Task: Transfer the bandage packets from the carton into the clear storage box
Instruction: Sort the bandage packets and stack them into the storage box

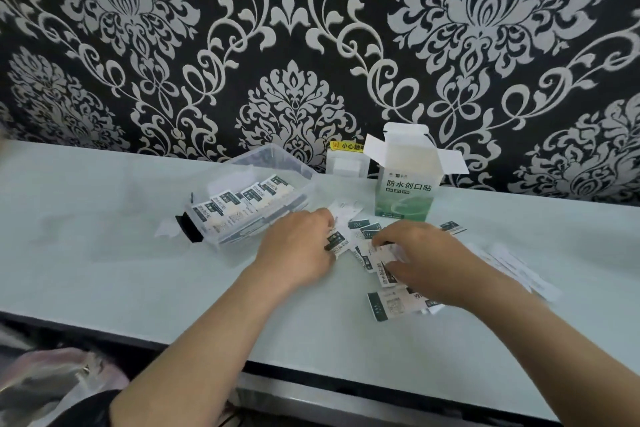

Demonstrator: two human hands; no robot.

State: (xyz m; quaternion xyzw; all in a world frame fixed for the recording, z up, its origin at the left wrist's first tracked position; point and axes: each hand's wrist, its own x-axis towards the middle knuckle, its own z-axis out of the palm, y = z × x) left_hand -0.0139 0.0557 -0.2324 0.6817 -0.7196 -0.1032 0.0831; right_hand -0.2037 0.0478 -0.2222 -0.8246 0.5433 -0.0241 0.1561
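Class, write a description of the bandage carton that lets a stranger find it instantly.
Start at the pale table against the patterned wall. Near its back edge, right of the clear storage box, stands the carton. Unlike that low box, it is tall, white fading to green, top flaps open.

palms down, left hand (298, 250) and right hand (427, 262) each pinch packets (334, 243).

Several packets (391, 303) partly beneath the right hand (429, 260), their small print illegible.
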